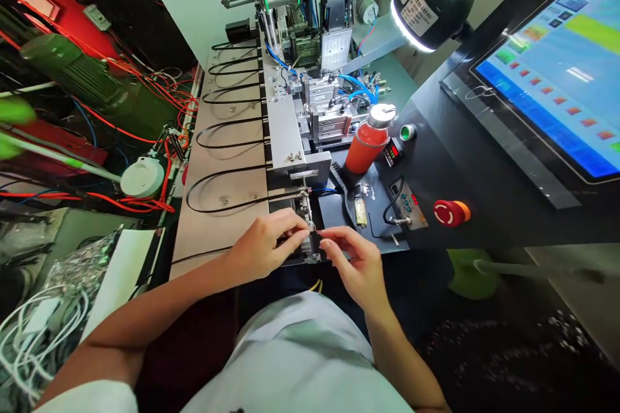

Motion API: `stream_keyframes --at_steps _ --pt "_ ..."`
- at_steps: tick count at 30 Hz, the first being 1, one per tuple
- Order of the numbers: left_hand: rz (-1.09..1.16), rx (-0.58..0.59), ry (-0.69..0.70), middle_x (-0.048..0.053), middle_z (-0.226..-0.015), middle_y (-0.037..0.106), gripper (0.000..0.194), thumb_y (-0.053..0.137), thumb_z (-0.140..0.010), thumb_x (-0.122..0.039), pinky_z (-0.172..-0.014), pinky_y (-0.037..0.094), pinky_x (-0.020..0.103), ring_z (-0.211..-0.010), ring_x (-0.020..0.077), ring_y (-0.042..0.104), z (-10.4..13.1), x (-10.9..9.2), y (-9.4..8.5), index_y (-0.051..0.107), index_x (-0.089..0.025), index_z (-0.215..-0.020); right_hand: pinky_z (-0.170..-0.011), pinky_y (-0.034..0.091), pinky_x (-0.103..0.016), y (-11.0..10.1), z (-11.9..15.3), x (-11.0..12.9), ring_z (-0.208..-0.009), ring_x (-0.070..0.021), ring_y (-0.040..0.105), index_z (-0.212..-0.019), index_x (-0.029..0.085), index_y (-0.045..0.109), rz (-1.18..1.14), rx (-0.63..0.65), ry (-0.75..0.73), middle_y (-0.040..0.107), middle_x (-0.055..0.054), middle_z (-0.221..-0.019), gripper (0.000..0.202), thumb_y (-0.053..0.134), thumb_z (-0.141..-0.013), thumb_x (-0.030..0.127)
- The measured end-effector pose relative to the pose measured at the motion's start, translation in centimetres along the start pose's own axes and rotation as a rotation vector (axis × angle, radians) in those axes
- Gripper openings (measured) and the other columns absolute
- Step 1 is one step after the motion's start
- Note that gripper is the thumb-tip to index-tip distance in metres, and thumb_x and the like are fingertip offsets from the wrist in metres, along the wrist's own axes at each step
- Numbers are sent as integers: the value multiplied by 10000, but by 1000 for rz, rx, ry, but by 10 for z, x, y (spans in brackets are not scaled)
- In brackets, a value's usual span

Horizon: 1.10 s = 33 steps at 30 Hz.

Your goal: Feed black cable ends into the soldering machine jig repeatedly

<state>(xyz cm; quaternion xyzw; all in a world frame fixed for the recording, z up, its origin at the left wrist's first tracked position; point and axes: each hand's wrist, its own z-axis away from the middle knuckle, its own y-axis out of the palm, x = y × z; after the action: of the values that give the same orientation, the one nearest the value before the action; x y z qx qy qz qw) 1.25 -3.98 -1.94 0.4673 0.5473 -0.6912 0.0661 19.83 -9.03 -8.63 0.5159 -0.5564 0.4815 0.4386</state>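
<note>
My left hand [265,246] reaches in from the left, thumb and forefinger pinched together at the front end of a small metal fixture [309,210]. What sits between those fingertips is too small to make out. Facing it, my right hand [357,264] has its thumb and forefinger curled close together, tips just right of the fixture. Anything in them is also too small to name. A thin black cable [203,255] runs along the bed toward my left hand and vanishes behind it. More black cables [227,210] lie in loops on the bed, their ends entering the machine's edge.
An orange-red bottle [364,147] with a silver cap stands right of the fixture, near a black-handled brush [343,187]. A red emergency-stop button [450,213], a lamp [433,3] and a touchscreen [557,71] are on the right. Pneumatic cylinders [332,122] sit ahead.
</note>
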Motion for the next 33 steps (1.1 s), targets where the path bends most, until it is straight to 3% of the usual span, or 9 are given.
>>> stream_keyframes --at_steps 4,8,11,14,17,20,23,29,33 --pt "28 32 0 13 -787 602 199 492 -943 -257 -666 413 218 -718 114 558 1 0 3 642 -159 -855 -554 455 -218 10 -5 0 -606 -110 567 -838 194 668 -43 -20 -62 641 0 -714 93 611 -895 241" --pt "221 250 -168 4 -687 584 309 459 -959 -328 -617 424 219 -645 114 553 0 -2 -6 657 -154 -800 -626 491 -250 8 -4 -3 -679 -137 622 -850 209 694 27 -22 -367 692 -22 -767 93 624 -870 150" --pt "280 219 -206 7 -715 587 265 527 -926 -346 -581 424 212 -625 110 542 -1 -2 -6 667 -153 -808 -613 505 -257 11 -2 -6 -683 -148 634 -879 215 695 12 -66 -299 695 -29 -780 75 622 -879 200" --pt "116 50 -100 16 -776 595 203 569 -911 -314 -592 418 202 -682 113 556 1 -1 2 682 -171 -822 -496 456 -228 16 0 -7 -563 -118 573 -847 194 670 -100 -81 -66 645 -14 -712 149 593 -908 306" --pt "-133 -44 68 23 -823 599 209 520 -949 -281 -642 423 203 -707 105 559 4 -1 7 681 -175 -869 -505 432 -222 12 -5 -4 -549 -103 535 -799 183 650 -115 -50 -38 613 -1 -683 187 573 -919 304" --pt "-345 -1 209 25 -820 597 269 449 -981 -266 -636 402 213 -688 104 544 1 -3 1 673 -175 -863 -540 413 -229 -4 -16 2 -576 -106 514 -749 181 630 2 96 -113 584 9 -650 207 572 -916 288" --pt "-305 91 223 12 -793 589 242 484 -965 -258 -617 387 215 -682 105 542 -13 -4 -11 668 -178 -830 -511 383 -229 -12 -27 4 -539 -100 479 -709 186 611 83 174 -178 563 20 -611 248 571 -916 317" --pt "103 -104 27 6 -720 567 193 568 -905 -255 -613 400 218 -666 111 526 -32 -1 1 632 -150 -757 -532 403 -256 24 -33 -12 -540 -124 522 -746 200 579 201 -401 -350 580 0 -611 209 515 -932 273" --pt "258 -122 -85 9 -695 572 246 561 -904 -297 -591 393 218 -662 118 523 -30 3 15 615 -148 -717 -545 413 -263 43 -35 -20 -543 -130 517 -755 209 540 208 -519 -337 554 3 -607 190 500 -935 258"
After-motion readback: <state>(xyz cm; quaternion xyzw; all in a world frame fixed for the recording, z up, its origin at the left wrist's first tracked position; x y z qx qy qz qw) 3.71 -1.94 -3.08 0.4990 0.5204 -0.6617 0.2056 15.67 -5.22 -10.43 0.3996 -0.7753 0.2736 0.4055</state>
